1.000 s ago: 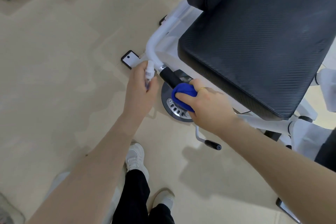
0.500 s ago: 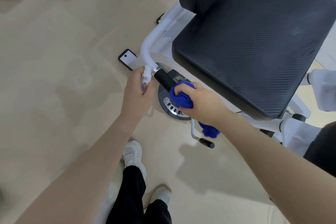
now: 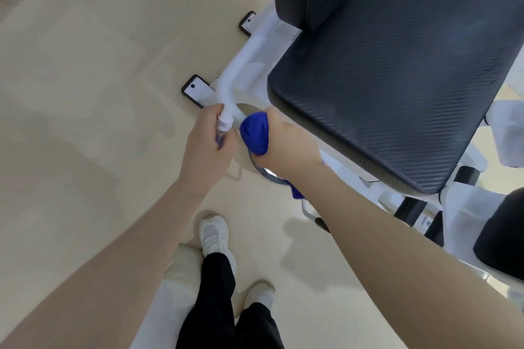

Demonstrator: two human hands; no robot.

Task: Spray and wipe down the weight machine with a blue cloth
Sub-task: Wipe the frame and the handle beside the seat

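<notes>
A: Which way does the spray bottle (image 3: pixel 222 127) point?

B: Its long axis runs up and down the frame, white cap end away from the person, aimed at the bend of the white tube (image 3: pixel 231 79) of the weight machine (image 3: pixel 397 71). The clear body sits inside the left hand (image 3: pixel 208 144), fingers curled round it.

A: And the tube itself?

B: It slants from the frame near the seat down toward the person, then curves right, under the blue cloth (image 3: pixel 255 132).

A: How does the cloth look?

B: Deep blue, bunched into a rounded wad. A loose tail of it shows below the right forearm.

A: Where does it lie relative to the hands?

B: The right hand (image 3: pixel 286 147) grips it and presses it on the handle just past the tube's bend, by the front corner of the black seat pad (image 3: pixel 397 88). The left hand with the bottle is just beside it, to its left.

A: Anything else?

B: Pale floor (image 3: pixel 85 93), two white shoes (image 3: pixel 214 235), black trousers, a metal disc edge (image 3: pixel 266 176) under the right wrist.
</notes>
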